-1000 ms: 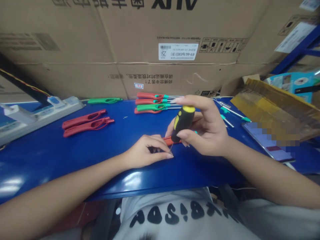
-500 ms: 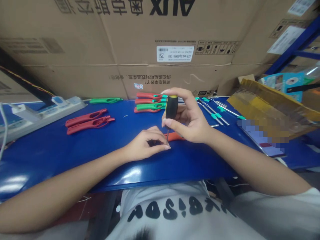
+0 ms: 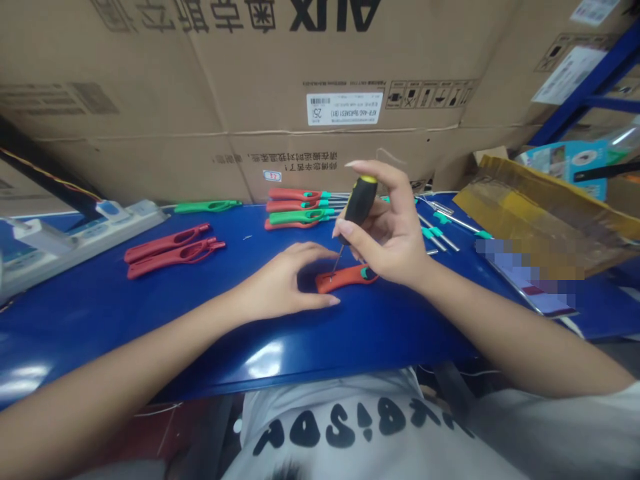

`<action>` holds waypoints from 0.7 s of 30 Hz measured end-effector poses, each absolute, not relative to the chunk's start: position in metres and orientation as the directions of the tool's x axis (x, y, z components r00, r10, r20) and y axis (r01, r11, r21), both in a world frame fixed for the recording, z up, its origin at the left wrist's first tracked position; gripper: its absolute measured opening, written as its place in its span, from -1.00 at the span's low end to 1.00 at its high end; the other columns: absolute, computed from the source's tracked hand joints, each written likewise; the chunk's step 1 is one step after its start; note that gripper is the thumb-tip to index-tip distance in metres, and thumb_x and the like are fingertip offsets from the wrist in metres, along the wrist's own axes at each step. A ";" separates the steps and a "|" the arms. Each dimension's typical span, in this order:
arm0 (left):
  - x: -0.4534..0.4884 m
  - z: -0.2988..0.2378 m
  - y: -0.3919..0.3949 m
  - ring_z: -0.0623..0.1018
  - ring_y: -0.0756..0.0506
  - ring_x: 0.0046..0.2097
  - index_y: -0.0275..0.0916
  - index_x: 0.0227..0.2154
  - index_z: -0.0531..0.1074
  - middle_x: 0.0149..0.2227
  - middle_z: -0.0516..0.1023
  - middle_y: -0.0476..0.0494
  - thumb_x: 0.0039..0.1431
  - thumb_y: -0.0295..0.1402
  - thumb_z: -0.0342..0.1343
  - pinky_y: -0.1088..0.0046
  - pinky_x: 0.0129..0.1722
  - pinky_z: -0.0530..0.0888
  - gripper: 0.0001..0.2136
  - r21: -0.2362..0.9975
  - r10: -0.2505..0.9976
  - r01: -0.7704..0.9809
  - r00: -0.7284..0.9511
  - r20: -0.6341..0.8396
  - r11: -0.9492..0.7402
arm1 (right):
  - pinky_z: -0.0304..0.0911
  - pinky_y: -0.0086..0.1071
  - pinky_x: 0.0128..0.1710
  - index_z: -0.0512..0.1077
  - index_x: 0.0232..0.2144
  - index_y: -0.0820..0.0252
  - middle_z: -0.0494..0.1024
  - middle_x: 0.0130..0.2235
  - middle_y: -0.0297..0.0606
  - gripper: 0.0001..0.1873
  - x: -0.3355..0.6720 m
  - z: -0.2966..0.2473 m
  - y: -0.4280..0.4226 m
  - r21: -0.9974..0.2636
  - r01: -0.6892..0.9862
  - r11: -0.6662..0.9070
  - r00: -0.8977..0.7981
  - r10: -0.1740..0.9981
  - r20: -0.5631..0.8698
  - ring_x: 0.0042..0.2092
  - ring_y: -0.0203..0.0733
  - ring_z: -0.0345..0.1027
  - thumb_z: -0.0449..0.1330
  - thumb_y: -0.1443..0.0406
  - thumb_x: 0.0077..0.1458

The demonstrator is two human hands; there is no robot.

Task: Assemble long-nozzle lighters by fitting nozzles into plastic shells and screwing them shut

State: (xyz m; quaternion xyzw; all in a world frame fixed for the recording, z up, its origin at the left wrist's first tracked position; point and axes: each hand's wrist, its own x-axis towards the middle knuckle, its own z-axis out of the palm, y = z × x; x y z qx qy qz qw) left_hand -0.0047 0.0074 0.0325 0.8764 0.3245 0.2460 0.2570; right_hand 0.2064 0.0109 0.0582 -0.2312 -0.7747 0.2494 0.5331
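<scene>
My right hand (image 3: 393,227) grips a screwdriver (image 3: 361,202) with a black and yellow handle. Its thin shaft slants down to the left, the tip at the orange lighter-like plastic piece (image 3: 341,279) lying on the table. A dark and teal part shows at that piece's right end, partly behind my right hand. My left hand (image 3: 280,283) is open, thumb and fingers spread around the left end of the orange piece, with a gap between. Whether the screwdriver tip sits in a screw is too small to tell.
Red and green handles with metal tubes (image 3: 300,205) lie at the back. Two red handles (image 3: 173,252) and a green one (image 3: 207,207) lie left, near a power strip (image 3: 75,243). To the right are metal rods (image 3: 437,233), a phone (image 3: 530,280) and a yellow-taped packet (image 3: 530,213). Cardboard (image 3: 165,100) stands behind.
My left fingers have opened and drawn away from the orange piece, exposing its left end. My right hand has tilted the screwdriver from upright to slanting, its handle moving right and up.
</scene>
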 end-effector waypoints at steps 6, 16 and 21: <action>-0.011 0.003 0.012 0.51 -0.19 0.11 -0.16 0.14 0.38 0.10 0.54 -0.16 0.14 -0.22 0.32 0.18 0.16 0.45 -0.48 0.597 0.678 0.428 0.679 0.283 -0.678 | 0.47 -0.38 -0.51 -0.01 0.26 -0.07 0.52 -0.21 -0.30 -0.41 0.204 0.040 0.012 -0.630 0.126 0.766 -0.188 0.642 0.743 -0.38 -0.27 0.48 0.15 0.11 0.32; -0.013 -0.003 0.009 0.55 -0.15 0.07 -0.21 0.10 0.38 0.03 0.58 -0.16 0.20 -0.36 0.24 0.28 0.08 0.48 -0.59 0.570 0.643 0.389 0.679 0.354 -0.724 | 0.51 -0.36 -0.49 0.05 0.22 -0.06 0.51 -0.11 -0.24 -0.44 0.198 0.024 0.008 -0.670 0.114 0.734 -0.189 0.678 0.710 -0.32 -0.25 0.51 0.20 0.14 0.29; -0.013 -0.002 0.010 0.56 -0.15 0.06 -0.19 0.08 0.40 0.03 0.59 -0.14 0.19 -0.39 0.23 0.25 0.09 0.48 -0.61 0.606 0.659 0.383 0.676 0.330 -0.697 | 0.54 -0.34 -0.43 0.05 0.24 -0.07 0.50 -0.08 -0.21 -0.43 0.199 0.020 0.009 -0.664 0.123 0.737 -0.195 0.674 0.712 -0.27 -0.22 0.53 0.19 0.17 0.29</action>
